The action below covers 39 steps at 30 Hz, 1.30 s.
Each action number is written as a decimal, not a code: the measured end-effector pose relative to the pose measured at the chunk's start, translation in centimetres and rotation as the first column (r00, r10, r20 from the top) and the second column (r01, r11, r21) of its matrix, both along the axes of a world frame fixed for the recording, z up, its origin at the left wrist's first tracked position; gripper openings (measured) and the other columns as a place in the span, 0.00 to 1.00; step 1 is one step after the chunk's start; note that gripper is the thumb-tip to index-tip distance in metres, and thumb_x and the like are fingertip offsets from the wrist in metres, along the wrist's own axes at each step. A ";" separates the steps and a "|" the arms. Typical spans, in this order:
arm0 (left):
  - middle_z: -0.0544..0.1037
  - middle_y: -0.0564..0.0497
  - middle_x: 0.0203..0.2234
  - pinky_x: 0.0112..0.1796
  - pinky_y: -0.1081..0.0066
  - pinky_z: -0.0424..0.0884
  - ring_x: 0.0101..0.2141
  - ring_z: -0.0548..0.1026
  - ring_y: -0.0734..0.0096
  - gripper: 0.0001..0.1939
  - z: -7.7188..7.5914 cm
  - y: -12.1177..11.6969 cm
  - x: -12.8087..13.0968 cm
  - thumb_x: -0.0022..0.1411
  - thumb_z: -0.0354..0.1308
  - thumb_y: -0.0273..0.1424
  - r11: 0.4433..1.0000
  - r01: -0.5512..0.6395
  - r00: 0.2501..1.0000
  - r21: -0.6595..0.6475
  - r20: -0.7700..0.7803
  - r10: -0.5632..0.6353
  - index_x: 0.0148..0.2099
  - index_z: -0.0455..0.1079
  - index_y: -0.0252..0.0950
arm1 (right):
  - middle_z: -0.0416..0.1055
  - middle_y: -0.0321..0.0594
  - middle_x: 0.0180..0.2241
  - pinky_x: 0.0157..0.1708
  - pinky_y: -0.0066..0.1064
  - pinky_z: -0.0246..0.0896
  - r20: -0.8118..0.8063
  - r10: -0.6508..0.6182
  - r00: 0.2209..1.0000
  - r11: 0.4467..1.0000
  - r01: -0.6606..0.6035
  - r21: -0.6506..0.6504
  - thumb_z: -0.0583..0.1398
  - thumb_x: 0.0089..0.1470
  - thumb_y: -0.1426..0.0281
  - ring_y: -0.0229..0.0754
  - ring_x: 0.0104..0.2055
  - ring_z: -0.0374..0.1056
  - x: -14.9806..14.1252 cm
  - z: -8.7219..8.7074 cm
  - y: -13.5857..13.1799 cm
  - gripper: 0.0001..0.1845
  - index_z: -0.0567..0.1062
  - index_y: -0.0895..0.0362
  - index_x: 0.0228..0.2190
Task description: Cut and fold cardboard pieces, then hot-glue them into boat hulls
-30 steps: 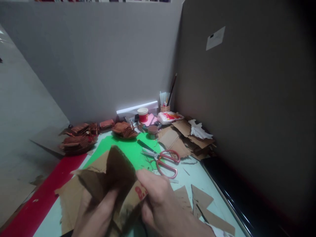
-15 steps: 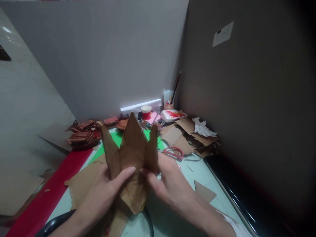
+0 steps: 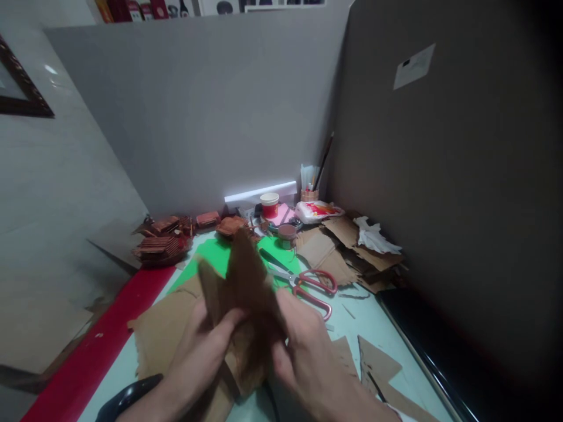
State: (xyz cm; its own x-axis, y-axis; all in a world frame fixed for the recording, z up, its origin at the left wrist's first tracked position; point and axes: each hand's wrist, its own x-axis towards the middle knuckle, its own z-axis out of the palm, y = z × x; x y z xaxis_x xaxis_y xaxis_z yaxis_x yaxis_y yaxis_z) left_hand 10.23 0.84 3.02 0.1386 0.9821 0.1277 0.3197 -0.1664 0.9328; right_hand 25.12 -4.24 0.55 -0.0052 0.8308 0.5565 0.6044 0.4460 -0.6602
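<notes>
A folded piece of brown cardboard (image 3: pixel 246 281) with pointed flaps stands up between my two hands, partly blurred. My left hand (image 3: pixel 204 346) is closed on its left side, the thumb lying across the inner face. On the opposite edge, my right hand (image 3: pixel 303 340) grips it, fingers hidden behind the card. Just beyond my right hand lie red-handled scissors (image 3: pixel 297 280), their blades parted over a green sheet (image 3: pixel 211 258). Under my left forearm rests a larger flat cardboard sheet (image 3: pixel 160 322) with a ragged left edge.
Brown layered cardboard pieces (image 3: pixel 160 249) sit at the back left. A red and white cup (image 3: pixel 270 206), a small jar (image 3: pixel 287 234) and a pen holder (image 3: pixel 310 193) stand at the back. Scrap cardboard (image 3: pixel 352 249) is piled right, beside a black glossy panel (image 3: pixel 422 346). Cardboard offcuts (image 3: pixel 378 360) lie front right.
The folded cardboard was turned upright with its points raised, then tilted and twisted between both hands. Both hands keep hold of it. The camera view has shifted left.
</notes>
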 end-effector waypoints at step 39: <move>0.83 0.59 0.40 0.41 0.75 0.75 0.37 0.80 0.70 0.11 1.0 -1.4 -1.7 0.65 0.57 0.29 0.894 0.118 0.993 0.432 -0.064 -0.100 0.41 0.79 0.50 | 0.66 0.38 0.29 0.29 0.31 0.58 0.071 0.094 0.993 0.958 -0.109 0.265 0.49 0.55 0.81 0.41 0.30 0.60 0.7 3.4 -1.6 0.11 0.67 0.58 0.37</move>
State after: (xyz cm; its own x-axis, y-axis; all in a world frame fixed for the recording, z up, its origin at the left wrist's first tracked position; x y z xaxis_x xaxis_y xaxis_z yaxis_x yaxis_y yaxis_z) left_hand 8.56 -0.59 4.07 0.2551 0.8085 0.5304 0.3115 -0.5880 0.7465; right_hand 25.87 -5.80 3.97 -0.1202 0.6445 0.7551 0.5802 0.6628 -0.4734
